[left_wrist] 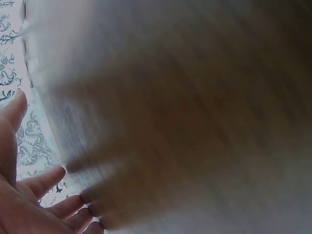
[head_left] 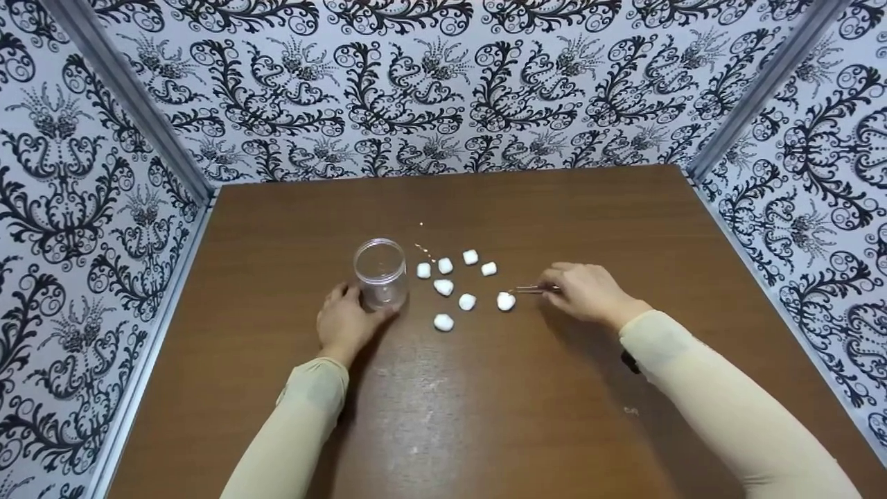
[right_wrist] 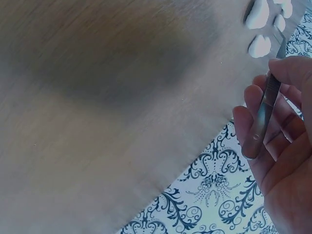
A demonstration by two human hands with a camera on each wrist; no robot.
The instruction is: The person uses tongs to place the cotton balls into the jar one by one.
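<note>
Black-and-white scroll-patterned panels (head_left: 429,83), enclosing back and sides. Brown wood-grained surface (head_left: 443,416), carrying all objects listed. Cream long sleeves (head_left: 284,430), two, one per arm. Right hand (head_left: 585,291): fingers pinched together on slim silver metal tweezers (right_wrist: 263,117). Left hand (head_left: 350,322): fingers partly spread and curved about the lower wall of a clear cylindrical jar (head_left: 381,274), seemingly steadying it. Jar: upright, left of the white pieces, none visible inside. Tweezers: tips at the piece nearest the right hand; whether they grip it cannot be told. Soft-looking white rounded pieces (head_left: 443,287), eight, loose between jar and right hand. Tiny pale orange flecks (head_left: 425,251), near the pieces, possibly reflections. Step in hand, by judgement: picking up the first piece; the next move would call for a firm nip, then a lift clear of the others towards the jar.
</note>
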